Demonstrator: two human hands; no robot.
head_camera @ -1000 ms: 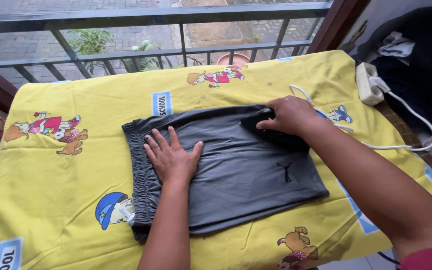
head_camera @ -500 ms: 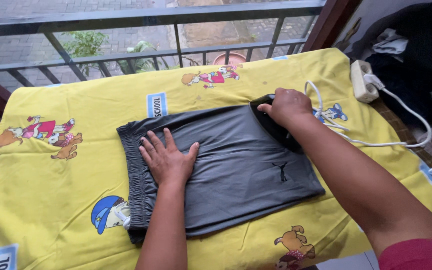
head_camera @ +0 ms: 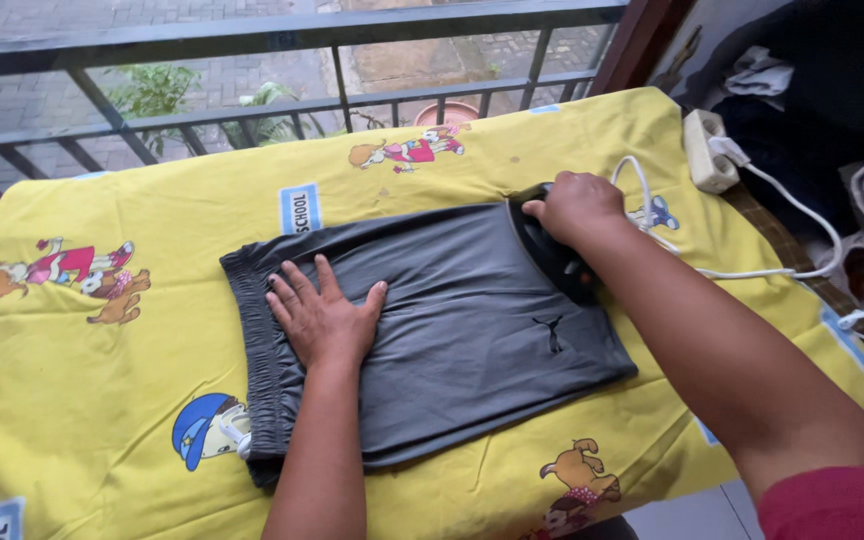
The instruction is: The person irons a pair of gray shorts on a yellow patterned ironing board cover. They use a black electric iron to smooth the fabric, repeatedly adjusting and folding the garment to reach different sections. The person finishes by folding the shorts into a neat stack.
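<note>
Fingers of the left hand (head_camera: 324, 318) spread wide and flat, palm pressing the dark grey shorts (head_camera: 452, 330) near the elastic waistband. Right hand (head_camera: 574, 205) curled around the handle of a black iron (head_camera: 555, 258); grip closed, though most of the iron is hidden under the wrist, so its exact outline is hard to make out. Iron sits on the shorts' far right edge. Shorts lie folded flat in the middle of a yellow cartoon-print sheet (head_camera: 102, 400) covering the table. White cord (head_camera: 752, 265) runs from the iron's side to a white power strip (head_camera: 707, 152) at the sheet's right corner. Metal railing (head_camera: 252, 40) beyond, plants below. Dark clothes heaped at right (head_camera: 832, 90).
</note>
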